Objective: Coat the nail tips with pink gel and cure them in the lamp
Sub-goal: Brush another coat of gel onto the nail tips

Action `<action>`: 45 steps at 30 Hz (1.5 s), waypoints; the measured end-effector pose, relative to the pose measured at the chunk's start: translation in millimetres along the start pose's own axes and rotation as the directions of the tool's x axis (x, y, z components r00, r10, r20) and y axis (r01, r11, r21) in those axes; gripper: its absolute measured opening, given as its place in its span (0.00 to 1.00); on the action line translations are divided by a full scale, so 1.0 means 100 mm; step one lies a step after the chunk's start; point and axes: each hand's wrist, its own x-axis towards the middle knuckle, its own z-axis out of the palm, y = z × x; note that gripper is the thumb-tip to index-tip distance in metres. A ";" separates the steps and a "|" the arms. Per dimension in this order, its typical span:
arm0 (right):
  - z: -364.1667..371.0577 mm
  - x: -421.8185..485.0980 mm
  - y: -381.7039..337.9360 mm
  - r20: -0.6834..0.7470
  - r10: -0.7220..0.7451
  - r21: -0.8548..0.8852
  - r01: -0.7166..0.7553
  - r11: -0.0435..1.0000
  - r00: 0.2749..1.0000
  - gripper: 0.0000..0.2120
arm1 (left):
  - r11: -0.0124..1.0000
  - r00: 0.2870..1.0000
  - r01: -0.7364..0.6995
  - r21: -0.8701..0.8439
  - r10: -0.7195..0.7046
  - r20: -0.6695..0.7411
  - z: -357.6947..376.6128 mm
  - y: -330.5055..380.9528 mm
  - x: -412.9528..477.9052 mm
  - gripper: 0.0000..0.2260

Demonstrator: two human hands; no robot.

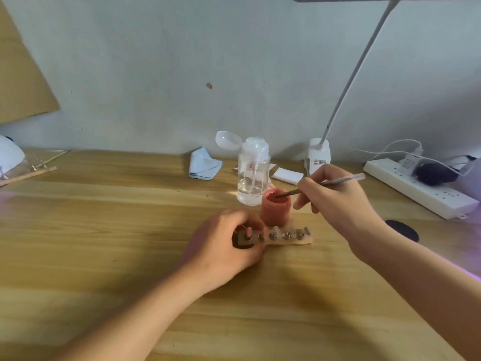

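At the nail desk: my right hand (338,201) pinches a slim brush (341,180) between thumb and curled fingers. The dark tip reaches out past my fingertips into the open jar of pink gel (275,209). The jar stands on the wooden table (104,230), just to the left of my right fingers and just beyond my left ones.

My left hand (226,246) is clamped on one end of a wooden strip (303,241), fingers and thumb curled round it where it lies flat on the table. From those fingers the strip runs out to the right, passing in front of the jar and below my right hand. Clear nail tips (277,229) stand in a row on small metal studs along it. The blur keeps me from telling whether any tip carries gel.

Straight beyond the jar, farther from my right fingertips, is a clear pump bottle (253,175) with its cap flipped open and a little liquid in the bottom. A folded blue cloth (204,164) lies well beyond my left fingers, near the wall. A white pad (287,175) sits just past my right thumb, and behind my right knuckles stands the base of a desk lamp (319,152), its thin arm rising up and to the right. A white power strip (419,190) with plugs in it lies well off to the right of my right hand.
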 end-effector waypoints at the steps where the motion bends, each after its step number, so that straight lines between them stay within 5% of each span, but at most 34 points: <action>1: 0.03 0.04 0.01 0.002 0.002 -0.025 -0.002 1.000 1.000 0.03 | 1.000 1.000 -0.007 -0.001 0.007 0.001 0.00 0.00 -0.01 0.08; 7: 0.11 0.09 -0.01 -0.016 -0.024 -0.118 0.022 0.993 1.000 0.06 | 0.994 0.992 -0.102 0.027 0.104 -0.071 0.01 0.04 -0.02 0.08; 14: -0.04 -0.48 0.08 -0.176 -0.264 0.175 0.294 0.940 0.948 0.06 | 0.977 0.970 -0.209 0.051 0.214 -0.120 0.00 0.08 -0.05 0.11; 19: -0.07 -0.86 0.20 -0.129 -0.508 -0.090 0.500 0.861 0.852 0.04 | 0.968 0.959 -0.228 0.105 0.242 -0.150 0.01 0.07 -0.06 0.10; 45: -0.01 -0.89 0.24 -0.098 -0.515 -0.133 0.502 0.855 0.852 0.04 | 0.935 0.929 -0.283 0.214 0.323 -0.181 0.05 0.05 -0.06 0.11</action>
